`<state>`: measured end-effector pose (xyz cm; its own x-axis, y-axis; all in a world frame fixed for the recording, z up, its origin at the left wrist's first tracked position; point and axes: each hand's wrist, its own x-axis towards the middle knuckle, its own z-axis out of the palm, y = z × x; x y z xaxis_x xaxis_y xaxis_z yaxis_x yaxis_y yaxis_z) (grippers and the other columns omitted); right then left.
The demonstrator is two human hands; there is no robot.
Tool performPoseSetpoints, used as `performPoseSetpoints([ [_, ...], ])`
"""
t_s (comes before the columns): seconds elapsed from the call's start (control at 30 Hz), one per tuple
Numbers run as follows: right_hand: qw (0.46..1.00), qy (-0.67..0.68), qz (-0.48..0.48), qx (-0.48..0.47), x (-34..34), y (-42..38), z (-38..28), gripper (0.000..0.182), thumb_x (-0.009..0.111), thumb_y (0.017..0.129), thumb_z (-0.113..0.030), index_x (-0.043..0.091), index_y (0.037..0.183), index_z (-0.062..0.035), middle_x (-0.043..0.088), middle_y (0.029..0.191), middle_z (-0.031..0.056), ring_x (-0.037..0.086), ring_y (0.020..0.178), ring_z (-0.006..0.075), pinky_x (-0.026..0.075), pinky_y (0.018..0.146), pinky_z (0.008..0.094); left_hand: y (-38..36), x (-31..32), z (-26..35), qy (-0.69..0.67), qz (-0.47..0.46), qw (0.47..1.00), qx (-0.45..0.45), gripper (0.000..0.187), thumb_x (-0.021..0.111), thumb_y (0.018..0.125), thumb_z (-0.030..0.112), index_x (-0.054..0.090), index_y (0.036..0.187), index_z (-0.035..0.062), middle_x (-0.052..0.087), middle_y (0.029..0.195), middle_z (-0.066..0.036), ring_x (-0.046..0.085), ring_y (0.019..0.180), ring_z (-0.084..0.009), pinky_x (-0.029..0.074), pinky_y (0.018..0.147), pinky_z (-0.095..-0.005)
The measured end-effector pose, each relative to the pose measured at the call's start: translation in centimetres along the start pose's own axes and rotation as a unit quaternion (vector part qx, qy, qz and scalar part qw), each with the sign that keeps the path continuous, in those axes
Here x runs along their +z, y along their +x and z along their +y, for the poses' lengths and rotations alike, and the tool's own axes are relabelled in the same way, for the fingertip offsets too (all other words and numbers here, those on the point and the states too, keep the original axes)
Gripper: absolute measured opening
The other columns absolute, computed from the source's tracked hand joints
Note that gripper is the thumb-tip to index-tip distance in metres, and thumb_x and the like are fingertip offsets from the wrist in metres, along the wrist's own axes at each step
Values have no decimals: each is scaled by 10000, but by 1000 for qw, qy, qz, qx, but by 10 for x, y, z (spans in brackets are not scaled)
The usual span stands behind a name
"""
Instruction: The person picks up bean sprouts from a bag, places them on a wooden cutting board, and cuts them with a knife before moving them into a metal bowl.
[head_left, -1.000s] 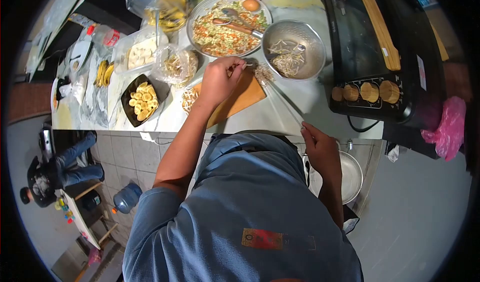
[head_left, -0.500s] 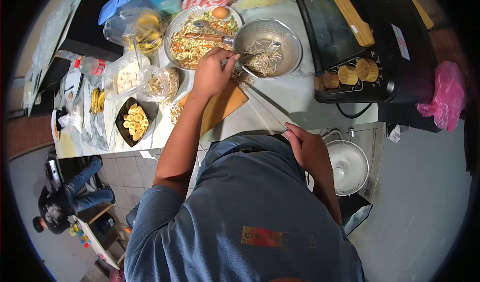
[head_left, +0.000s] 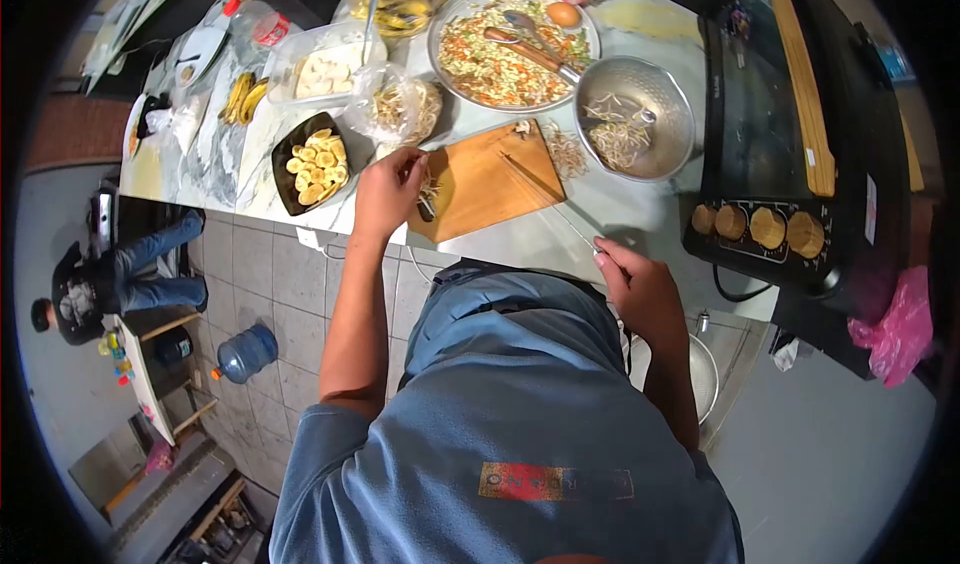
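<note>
Head camera, one: worn on the person's head, facing forward and steeply down; wide-angle, dark rounded corners. Nearest: shirt point(head_left: 520, 404), lower centre. Mid-range: left hand point(head_left: 388, 194), right hand point(head_left: 640, 282), countertop's point(head_left: 225, 169) near edge crossing. Farther: floor tiles point(head_left: 295, 329), below left corner.

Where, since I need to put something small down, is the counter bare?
Bare white marble shows between the round silver bowl, brown wooden board and black boxy oven; also left of the black square bowl. It's crowded around the clear plastic bag of sprouts.
</note>
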<state>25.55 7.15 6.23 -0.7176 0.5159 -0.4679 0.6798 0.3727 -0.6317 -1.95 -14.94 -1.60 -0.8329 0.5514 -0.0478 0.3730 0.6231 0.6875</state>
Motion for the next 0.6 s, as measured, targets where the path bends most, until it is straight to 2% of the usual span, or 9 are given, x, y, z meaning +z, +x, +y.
performPoseSetpoints([
  [0.1,1000,-7,-11,-20,-2,7,-9,332,634,974,-309,720,1220,-103,716,1028,218,704,974,390,539,869,407,-11,-2,-15,-4,-3,998,-60,213,686,939,163,723,1067,-3,713,793,-128,656,662,-175,508,623,-326],
  [0.17,999,-12,-24,-19,-2,11,-14,334,636,972,-308,720,1219,-98,715,1044,217,704,988,388,537,877,401,-13,2,-29,84,76,993,37,207,692,921,162,721,1049,3,729,860,-145,680,706,-234,522,652,-351],
  [0.2,999,-11,-23,-24,-2,11,-15,335,637,972,-305,720,1218,-94,714,1055,218,704,997,383,537,882,397,-13,2,-25,69,75,995,-5,183,706,879,186,731,1004,55,731,936,-155,692,870,-345,540,785,-432],
  [0.3,999,1,-26,-29,0,13,-16,339,639,970,-302,718,1219,-86,713,1069,218,705,1010,376,537,890,390,-8,11,-28,46,99,993,-38,198,709,868,186,731,1007,47,733,934,-155,696,872,-346,545,786,-425],
  [0.37,999,12,-28,-27,1,13,-15,341,640,969,-300,717,1220,-83,712,1072,218,706,1014,374,536,894,386,-4,15,-30,63,122,991,-10,239,721,874,211,737,1025,26,742,931,-158,716,833,-328,554,760,-397],
  [0.43,999,13,-27,-20,2,12,-12,346,636,971,-306,714,1228,-89,715,1072,212,705,1017,373,535,896,379,0,16,-26,107,105,989,-9,223,717,861,204,746,1006,37,748,929,-153,724,863,-333,561,785,-406],
  [0.6,1000,-6,-25,-8,1,8,-10,347,627,977,-316,711,1238,-104,718,1051,207,716,963,364,537,866,378,1,18,-20,104,115,987,-39,175,712,817,168,753,953,65,739,900,-167,702,872,-355,551,792,-443],
])
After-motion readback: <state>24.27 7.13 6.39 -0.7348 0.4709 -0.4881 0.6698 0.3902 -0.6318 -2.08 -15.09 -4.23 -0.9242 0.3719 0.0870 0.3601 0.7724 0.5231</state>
